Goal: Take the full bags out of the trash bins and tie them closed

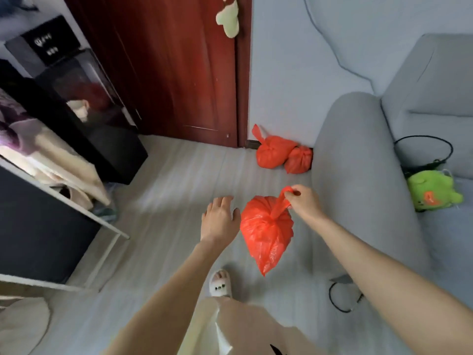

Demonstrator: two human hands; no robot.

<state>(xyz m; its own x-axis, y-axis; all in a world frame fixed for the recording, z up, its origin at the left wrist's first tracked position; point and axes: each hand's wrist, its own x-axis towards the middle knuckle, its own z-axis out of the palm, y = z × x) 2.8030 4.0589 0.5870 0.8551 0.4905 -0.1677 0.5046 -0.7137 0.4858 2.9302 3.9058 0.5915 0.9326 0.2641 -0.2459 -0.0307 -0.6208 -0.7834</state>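
**Third bag tied and carried toward the pile**

Head view: the right hand [304,201] pinches the twisted neck of a red bag [266,231], which hangs clear of the floor [179,180] beside the grey sofa [358,162]. The bag's top looks gathered and knotted, so the tying step seems done for this one. The left hand [220,219] is spread and grasps nothing, hovering just beside the bag without touching it. Two tied bags [281,155] lie against the wall, between the red door [179,73] and the sofa, touching each other. No trash bin is in view.

The step in hand appears to be setting this bag down with the others. The next move calls for carrying it forward and lowering it by the neck beside the pair, then letting go.
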